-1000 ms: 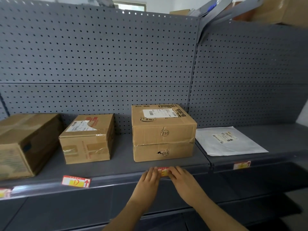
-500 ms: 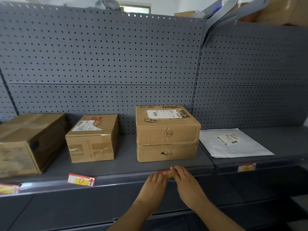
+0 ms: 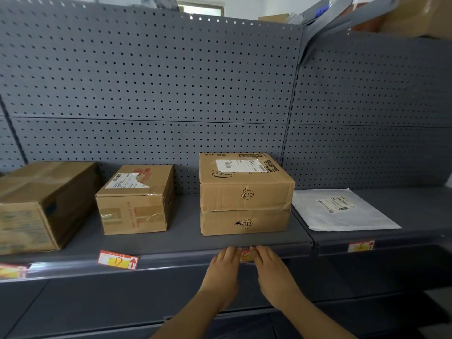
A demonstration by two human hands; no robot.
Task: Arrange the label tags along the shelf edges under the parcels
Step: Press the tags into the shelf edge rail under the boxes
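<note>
A red-and-yellow label tag (image 3: 246,255) sits on the front edge of the shelf (image 3: 186,243), directly under the stacked pair of cardboard parcels (image 3: 245,194). The left hand (image 3: 223,271) and right hand (image 3: 274,272) flank it, fingers extended and pressing its two ends; neither is closed around anything. The step in hand appears to be seating this tag in the edge strip. The D tag (image 3: 118,260) to the left lies tilted, apparently unseated, and likely needs straightening next. A further tag (image 3: 361,246) sits under the white mailer (image 3: 340,209).
</note>
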